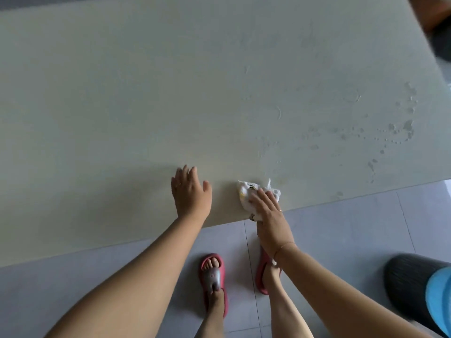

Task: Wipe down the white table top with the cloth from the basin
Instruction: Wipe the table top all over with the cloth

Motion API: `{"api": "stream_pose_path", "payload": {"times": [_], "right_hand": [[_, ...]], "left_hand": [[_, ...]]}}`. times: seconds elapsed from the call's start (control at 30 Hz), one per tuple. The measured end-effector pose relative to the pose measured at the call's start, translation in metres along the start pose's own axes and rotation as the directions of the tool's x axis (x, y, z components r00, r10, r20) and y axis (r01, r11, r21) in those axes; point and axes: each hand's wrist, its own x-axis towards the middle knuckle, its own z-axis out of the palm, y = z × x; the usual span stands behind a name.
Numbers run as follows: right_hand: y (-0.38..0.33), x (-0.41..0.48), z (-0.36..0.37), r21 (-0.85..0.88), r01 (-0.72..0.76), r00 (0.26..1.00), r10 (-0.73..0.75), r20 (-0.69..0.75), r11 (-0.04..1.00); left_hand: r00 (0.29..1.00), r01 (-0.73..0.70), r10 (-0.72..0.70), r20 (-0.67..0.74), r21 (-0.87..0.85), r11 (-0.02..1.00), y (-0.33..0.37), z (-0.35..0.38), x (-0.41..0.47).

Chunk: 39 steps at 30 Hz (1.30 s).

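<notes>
The white table top (pixel 146 93) fills most of the view, its near edge running diagonally from lower left to right. A crumpled white cloth (pixel 247 194) with small dark and yellow marks lies at that near edge. My right hand (pixel 269 215) presses down on the cloth, fingers spread over it and the palm hanging past the edge. My left hand (pixel 190 191) rests flat on the table just left of the cloth, fingers apart, holding nothing. Wet streaks and droplets (pixel 390 132) cover the right part of the table.
Grey floor tiles (pixel 341 228) lie below the table edge, where my feet stand in red slippers (pixel 213 276). A dark ribbed container with something blue in it (pixel 422 289) sits at the lower right. A dark brownish object (pixel 432 13) shows at the top right corner.
</notes>
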Motion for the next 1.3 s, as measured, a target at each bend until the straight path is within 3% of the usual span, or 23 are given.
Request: {"api": "stream_pose_path", "payload": {"times": [0.07,0.13,0.17,0.23,0.3,0.37,0.5,0.6,0.67,0.73,0.8,0.87,1.0,1.13,1.23,1.3], "right_hand": [[-0.019,0.005,-0.025,0.395,-0.22,0.975,0.215,0.058,0.892],[-0.034,0.007,-0.052,0.759,-0.314,0.945,0.268,0.189,0.571],[-0.037,0.009,-0.063,0.859,-0.343,0.935,0.229,0.271,0.381],[-0.041,0.011,-0.08,0.915,-0.395,0.917,0.11,0.385,0.09],[-0.045,0.013,-0.091,0.901,-0.433,0.901,0.028,0.433,-0.019],[-0.048,0.014,-0.099,0.885,-0.462,0.886,0.012,0.463,-0.051],[-0.046,0.021,-0.112,0.901,-0.434,0.901,0.001,0.434,-0.022],[-0.042,0.03,-0.118,0.896,-0.431,0.9,0.115,0.42,0.102],[-0.037,0.036,-0.117,0.854,-0.431,0.893,0.275,0.357,0.292],[-0.03,0.04,-0.112,0.751,-0.403,0.888,0.423,0.183,0.523],[-0.023,0.043,-0.105,0.588,-0.38,0.889,0.458,0.019,0.714],[-0.015,0.043,-0.097,0.379,-0.372,0.896,0.435,-0.094,0.847],[0.002,0.051,-0.082,0.168,-0.356,0.899,0.386,-0.205,0.919],[0.017,0.061,-0.068,0.04,-0.31,0.934,0.312,-0.174,0.95],[0.024,0.06,-0.057,0.004,-0.289,0.943,0.286,-0.169,0.957],[0.027,0.054,-0.05,-0.088,-0.249,0.938,0.218,-0.27,0.964]], "left_hand": [[0.999,-0.002,0.009,0.043,-0.157,0.988,0.016,0.001,-0.009],[0.986,0.095,-0.039,0.163,-0.347,0.933,0.033,-0.006,-0.013],[0.963,0.188,-0.078,0.258,-0.435,0.88,0.042,-0.012,-0.015],[0.858,0.407,-0.066,0.509,-0.596,0.692,0.06,-0.025,-0.016],[0.722,0.595,0.108,0.684,-0.692,0.408,0.072,-0.034,-0.014],[0.683,0.648,0.241,0.689,-0.725,0.236,0.078,-0.042,-0.012],[0.751,0.576,0.208,0.627,-0.776,0.259,0.091,-0.049,-0.01],[0.817,0.506,0.089,0.57,-0.783,0.363,0.096,-0.041,-0.011],[0.869,0.427,0.019,0.494,-0.77,0.474,0.098,-0.035,-0.012],[0.915,0.311,0.008,0.403,-0.718,0.622,0.099,-0.026,-0.016],[0.945,0.201,0.018,0.327,-0.621,0.757,0.101,-0.016,-0.022],[0.965,0.151,0.0,0.261,-0.558,0.816,0.103,-0.004,-0.029],[0.973,0.167,-0.064,0.222,-0.484,0.859,0.105,0.017,-0.036],[0.975,0.165,-0.1,0.198,-0.347,0.923,0.096,0.036,-0.036],[0.994,0.095,-0.083,0.068,-0.2,0.975,0.089,0.041,-0.039],[0.998,-0.025,0.02,-0.054,-0.086,0.996,0.081,0.043,-0.04]]}}
